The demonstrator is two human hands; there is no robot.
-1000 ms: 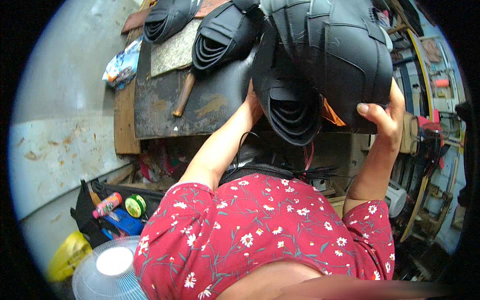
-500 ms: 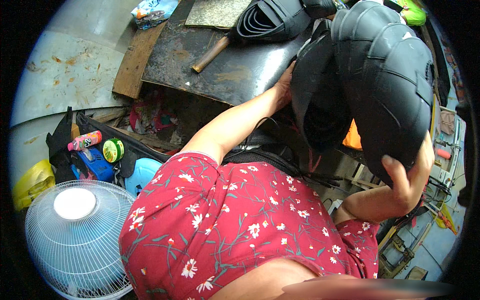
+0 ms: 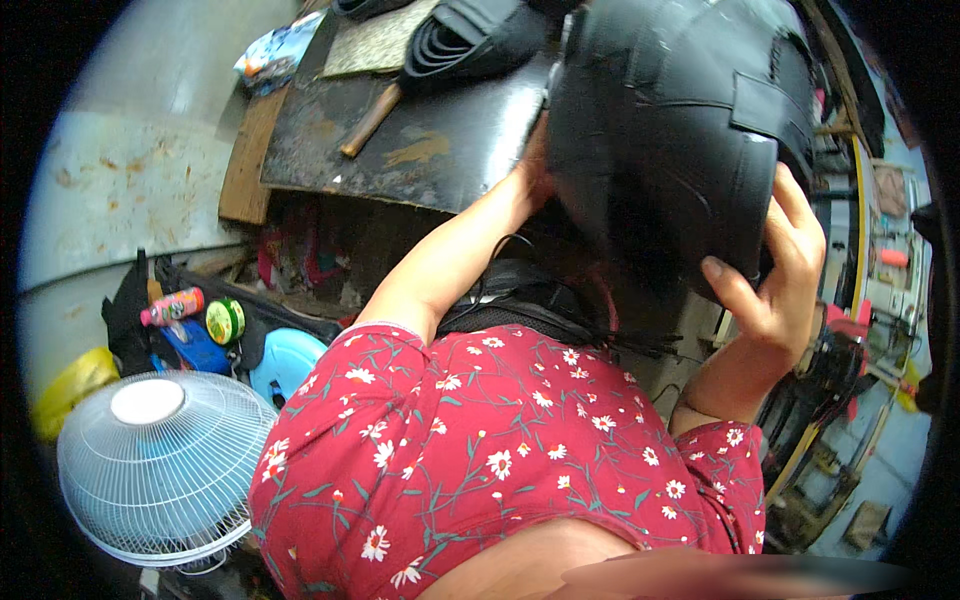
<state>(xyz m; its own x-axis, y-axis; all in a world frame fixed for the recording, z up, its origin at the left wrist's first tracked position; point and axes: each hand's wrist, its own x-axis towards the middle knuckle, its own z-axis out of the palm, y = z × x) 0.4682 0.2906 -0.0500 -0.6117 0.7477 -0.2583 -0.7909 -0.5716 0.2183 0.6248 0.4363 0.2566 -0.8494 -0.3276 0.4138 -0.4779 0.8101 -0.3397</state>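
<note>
A large bundle of nested black leather-like pieces, with curved seams and a stitched rectangular tab, is held up in front of me at the right. My right hand grips its lower right edge, thumb on the near side and fingers along the outer side. My left hand is pressed to the bundle's left side; its fingers are mostly hidden behind it. On the dark worktable lies another bundle of looped black pieces, with a wooden handle sticking out from beneath it.
A speckled slab lies on the table beside a blue-and-white plastic packet. At the lower left stands a fan, near a pink bottle, a green round tub and a light blue plastic piece. Metal frames stand at the right.
Both hands have brought the black bundle leftward in view and turned it, so its tab now faces me more. My view has shifted a little; the table items appear further left.
</note>
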